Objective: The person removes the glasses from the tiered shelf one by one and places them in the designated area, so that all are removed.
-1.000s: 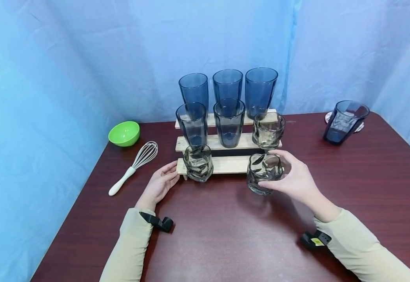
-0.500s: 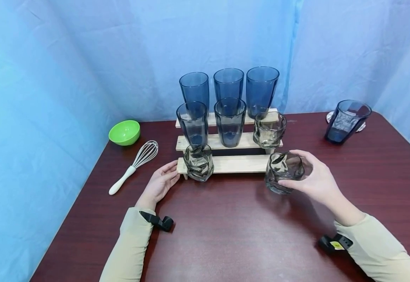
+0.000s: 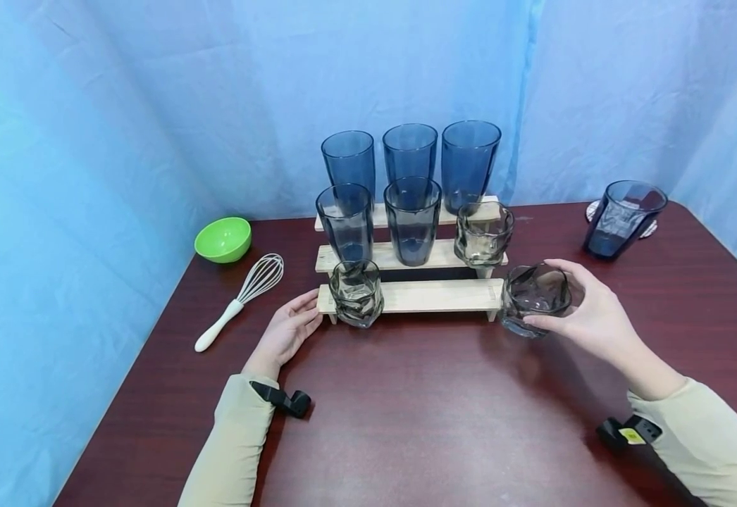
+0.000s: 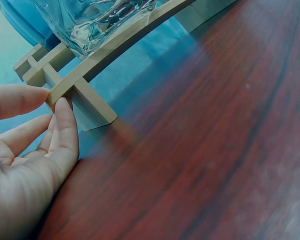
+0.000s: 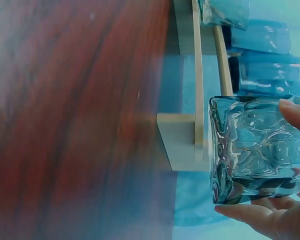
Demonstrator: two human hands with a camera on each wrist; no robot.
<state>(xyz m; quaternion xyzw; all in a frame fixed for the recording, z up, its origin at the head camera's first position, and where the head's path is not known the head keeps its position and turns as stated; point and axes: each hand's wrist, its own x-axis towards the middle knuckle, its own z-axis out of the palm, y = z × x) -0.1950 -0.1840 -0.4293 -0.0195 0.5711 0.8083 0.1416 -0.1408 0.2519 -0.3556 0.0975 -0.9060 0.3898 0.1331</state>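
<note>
Your right hand holds a short crumpled-looking glass, fingers and thumb curled round its sides. The glass is in the air just off the right end of the lowest step of the wooden stand, close to touching it in the right wrist view, with its base clear of the table. Your left hand rests at the opposite end of that step, straight fingertips pressed against the end of the slat, steadying it rather than gripping it.

This looks like the carrying step: the glass is lifted but not set anywhere. A matching glass sits on the same step, far from your grip. Any next move calls for keeping the glass upright and clear of the slat's end, then lowering it flat before loosening your fingers.
</note>
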